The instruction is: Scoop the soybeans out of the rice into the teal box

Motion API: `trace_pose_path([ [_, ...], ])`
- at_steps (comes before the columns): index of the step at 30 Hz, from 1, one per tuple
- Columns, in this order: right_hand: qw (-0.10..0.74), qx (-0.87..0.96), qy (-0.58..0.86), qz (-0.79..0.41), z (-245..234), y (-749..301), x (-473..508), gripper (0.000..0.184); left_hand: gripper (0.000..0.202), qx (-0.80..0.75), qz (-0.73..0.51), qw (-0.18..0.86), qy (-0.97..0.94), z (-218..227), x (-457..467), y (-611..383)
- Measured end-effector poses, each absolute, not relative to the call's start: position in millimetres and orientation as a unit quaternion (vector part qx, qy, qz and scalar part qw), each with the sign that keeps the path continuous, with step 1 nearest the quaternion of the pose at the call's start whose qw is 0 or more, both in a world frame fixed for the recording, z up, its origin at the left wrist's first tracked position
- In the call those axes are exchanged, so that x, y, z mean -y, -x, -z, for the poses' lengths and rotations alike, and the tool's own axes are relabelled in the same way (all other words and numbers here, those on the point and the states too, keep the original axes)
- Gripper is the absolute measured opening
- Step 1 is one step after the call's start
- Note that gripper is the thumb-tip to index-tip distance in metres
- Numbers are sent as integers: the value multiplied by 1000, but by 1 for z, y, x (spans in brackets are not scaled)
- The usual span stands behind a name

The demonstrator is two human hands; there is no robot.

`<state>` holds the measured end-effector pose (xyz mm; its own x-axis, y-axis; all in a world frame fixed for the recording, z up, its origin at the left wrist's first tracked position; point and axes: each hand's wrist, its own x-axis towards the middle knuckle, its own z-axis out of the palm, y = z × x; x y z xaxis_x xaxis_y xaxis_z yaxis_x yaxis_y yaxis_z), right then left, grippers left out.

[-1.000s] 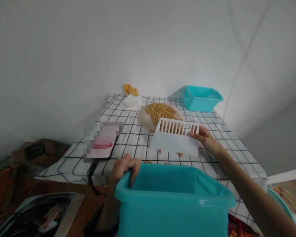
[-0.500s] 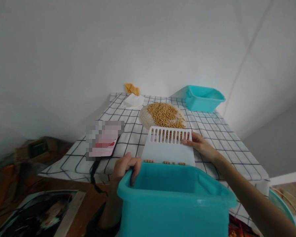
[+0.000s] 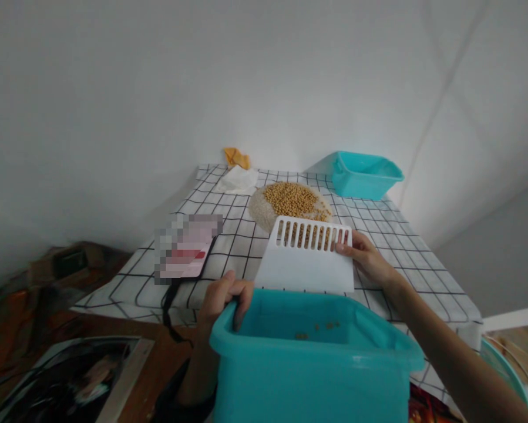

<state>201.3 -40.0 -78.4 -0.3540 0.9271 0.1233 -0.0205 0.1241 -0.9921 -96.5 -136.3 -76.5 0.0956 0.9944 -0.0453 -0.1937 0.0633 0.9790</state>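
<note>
Nearest, the turquoise tub [image 3: 312, 379] sits with its long axis left to right; the left hand [image 3: 226, 296] is curled firmly over its left rim. Blurred yellowish pieces [image 3: 302, 336] show inside, right of that grip. Beyond, the right hand [image 3: 363, 254] pinches the white slotted scraper [image 3: 305, 267] at its right edge. The scraper extends left from this grip, slots pointing away; its long axis appears crosswise, foreshortening permitting. Farther off, beyond that grip, beans [image 3: 290, 198] lie heaped.
</note>
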Motion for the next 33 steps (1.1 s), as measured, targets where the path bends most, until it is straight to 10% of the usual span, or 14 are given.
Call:
trace_pose_path([
  [16, 654, 500, 461, -331, 68, -267, 4, 28, 63, -432, -507, 597, -446, 73, 140, 91],
  [33, 495, 669, 387, -397, 60, -209, -6, 43, 63, -434, -480, 598, -473, 73, 139, 88],
])
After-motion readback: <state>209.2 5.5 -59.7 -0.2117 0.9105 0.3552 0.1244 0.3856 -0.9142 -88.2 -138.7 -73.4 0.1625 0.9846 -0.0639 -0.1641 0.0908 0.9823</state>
